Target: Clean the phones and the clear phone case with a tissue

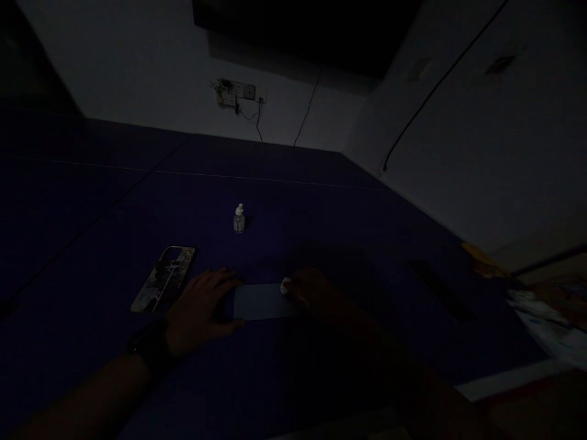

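Note:
The room is very dark. A pale, flat rectangular panel [259,301] lies on the dark blue surface in front of me; I cannot tell whether it is a phone or a sheet of glass. My left hand [202,308], with a dark watch at the wrist, braces its left end, thumb at the near corner and fingers at the far one. In my right hand [314,290] a small white wad [285,285] is pinched against the panel's right part. Shadow hides most of that hand's fingers. Left of my left hand lies a patterned phone case [165,278].
A small white-capped dropper bottle [239,220] stands upright beyond the panel. Off to the right lies a long dark flat object [440,290], with papers or plastic [550,327] at the far right. Wall sockets [243,91] with cables are at the back.

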Action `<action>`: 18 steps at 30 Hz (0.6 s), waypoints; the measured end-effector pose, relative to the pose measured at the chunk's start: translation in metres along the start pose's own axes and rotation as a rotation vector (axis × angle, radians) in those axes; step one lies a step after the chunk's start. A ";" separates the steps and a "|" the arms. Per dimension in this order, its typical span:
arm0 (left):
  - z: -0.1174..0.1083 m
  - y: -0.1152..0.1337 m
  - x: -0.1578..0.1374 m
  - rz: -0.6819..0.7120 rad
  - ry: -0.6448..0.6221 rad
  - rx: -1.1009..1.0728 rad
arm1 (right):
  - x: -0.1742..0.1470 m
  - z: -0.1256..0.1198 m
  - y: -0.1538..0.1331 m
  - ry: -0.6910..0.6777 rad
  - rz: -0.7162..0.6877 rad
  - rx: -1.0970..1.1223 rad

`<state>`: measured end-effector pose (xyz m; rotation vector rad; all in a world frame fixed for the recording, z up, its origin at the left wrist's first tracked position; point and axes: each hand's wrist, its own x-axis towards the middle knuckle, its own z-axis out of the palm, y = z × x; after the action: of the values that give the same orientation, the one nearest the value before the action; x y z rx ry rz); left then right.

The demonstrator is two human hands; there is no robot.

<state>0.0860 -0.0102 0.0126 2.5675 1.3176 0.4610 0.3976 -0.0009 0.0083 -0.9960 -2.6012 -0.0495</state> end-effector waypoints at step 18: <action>-0.002 0.000 0.000 0.016 0.019 0.003 | -0.006 0.001 0.015 0.085 0.039 0.227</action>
<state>0.0849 -0.0100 0.0148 2.5841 1.3052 0.4882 0.4108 0.0068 0.0041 -0.9411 -2.4438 0.2043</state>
